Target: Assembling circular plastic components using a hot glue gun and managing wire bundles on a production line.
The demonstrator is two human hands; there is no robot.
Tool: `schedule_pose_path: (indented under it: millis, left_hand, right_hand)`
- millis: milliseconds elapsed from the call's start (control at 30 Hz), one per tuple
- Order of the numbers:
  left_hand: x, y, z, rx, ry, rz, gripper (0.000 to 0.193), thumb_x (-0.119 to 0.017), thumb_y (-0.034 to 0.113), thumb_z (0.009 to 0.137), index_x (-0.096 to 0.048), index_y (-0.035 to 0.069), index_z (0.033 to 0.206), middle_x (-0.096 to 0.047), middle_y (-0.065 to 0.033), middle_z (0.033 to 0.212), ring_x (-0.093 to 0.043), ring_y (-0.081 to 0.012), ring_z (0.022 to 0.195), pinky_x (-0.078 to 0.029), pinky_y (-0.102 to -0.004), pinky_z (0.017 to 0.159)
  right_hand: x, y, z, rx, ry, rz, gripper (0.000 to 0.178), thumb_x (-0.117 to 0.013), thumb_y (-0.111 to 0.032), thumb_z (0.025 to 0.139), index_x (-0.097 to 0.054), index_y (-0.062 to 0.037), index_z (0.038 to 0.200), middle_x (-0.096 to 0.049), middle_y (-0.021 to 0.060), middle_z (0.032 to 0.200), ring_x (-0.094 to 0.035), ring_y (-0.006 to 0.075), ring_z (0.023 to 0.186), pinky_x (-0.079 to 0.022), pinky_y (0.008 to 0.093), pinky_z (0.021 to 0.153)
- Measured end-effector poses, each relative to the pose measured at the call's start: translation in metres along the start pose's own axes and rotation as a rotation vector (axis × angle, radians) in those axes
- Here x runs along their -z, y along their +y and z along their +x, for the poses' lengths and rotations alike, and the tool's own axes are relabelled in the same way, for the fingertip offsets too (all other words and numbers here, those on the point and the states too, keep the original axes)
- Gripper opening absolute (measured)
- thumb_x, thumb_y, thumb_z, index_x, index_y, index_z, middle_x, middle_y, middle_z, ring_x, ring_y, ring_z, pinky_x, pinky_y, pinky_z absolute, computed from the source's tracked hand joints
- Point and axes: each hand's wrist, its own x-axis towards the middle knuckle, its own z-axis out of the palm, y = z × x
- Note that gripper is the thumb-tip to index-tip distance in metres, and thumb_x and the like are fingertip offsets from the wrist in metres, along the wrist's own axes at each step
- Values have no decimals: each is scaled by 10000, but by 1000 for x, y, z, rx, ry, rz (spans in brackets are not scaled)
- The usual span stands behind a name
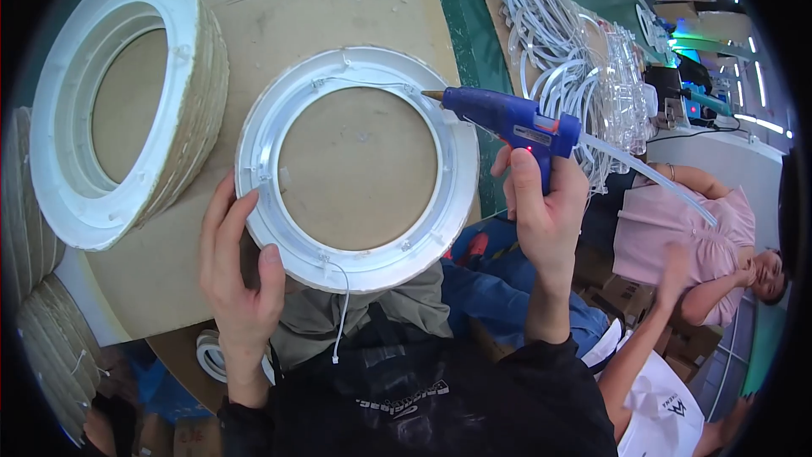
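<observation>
A white plastic ring frame [461, 178] lies flat on a brown cardboard sheet [338, 8], with a thin white wire [344, 305] hanging from its near edge. My left hand [238, 267] grips the ring's lower left rim, thumb on top. My right hand [541, 203] holds a blue hot glue gun [507, 118] by its handle, a clear glue stick [651, 178] sticking out behind. The gun's nozzle touches the inner upper right edge of the ring.
A tall stack of the same white rings [110, 110] stands at the left, with more stacks [42, 322] at the left edge. A pile of white cables and clear parts [575, 42] lies at the upper right. Another person in a pink top [685, 220] sits at the right.
</observation>
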Motion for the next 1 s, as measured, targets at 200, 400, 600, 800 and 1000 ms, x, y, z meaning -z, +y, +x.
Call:
schedule_pose_path:
  millis: [200, 400, 600, 800, 1000]
  left_hand:
    - [1, -2, 1, -4, -15, 16, 440, -551, 163, 912, -558, -29, 1308, -493, -277, 1420, -492, -399, 1322, -370, -466, 1104]
    - [1, 0, 3, 12, -19, 5, 435, -555, 172, 911, -567, -28, 1297, -494, -278, 1418, -496, -402, 1319, -374, -467, 1100]
    - [2, -1, 2, 24, -14, 4, 437, -558, 178, 911, -567, -28, 1296, -495, -280, 1416, -495, -399, 1319, -368, -465, 1103]
    - [1, 0, 2, 22, -12, -7, 439, -556, 178, 910, -566, -32, 1295, -495, -282, 1415, -493, -399, 1320, -367, -467, 1103]
    - [1, 0, 3, 17, -23, 16, 445, -558, 169, 902, -566, -30, 1300, -495, -279, 1415, -495, -401, 1318, -368, -469, 1102]
  right_hand:
    - [-6, 4, 7, 4, -24, -38, 220, -542, -178, 1030, -604, 28, 1073, -634, 28, 782, -447, 18, 514, -329, 192, 447]
    - [-7, 1, 8, -33, -30, -22, 235, -547, -197, 1032, -615, 27, 1012, -620, 21, 759, -447, 19, 517, -327, 194, 448]
    - [-9, 1, 8, -25, -13, -15, 243, -549, -204, 1033, -610, 28, 996, -614, 20, 753, -449, 20, 518, -327, 193, 449]
    - [-9, 1, 9, -48, 5, 1, 233, -545, -198, 1035, -597, 28, 1020, -600, 13, 753, -448, 21, 519, -327, 192, 451]
    - [-8, 1, 11, -9, -14, -22, 233, -542, -199, 1037, -590, 29, 1042, -596, 10, 759, -450, 22, 521, -329, 189, 452]
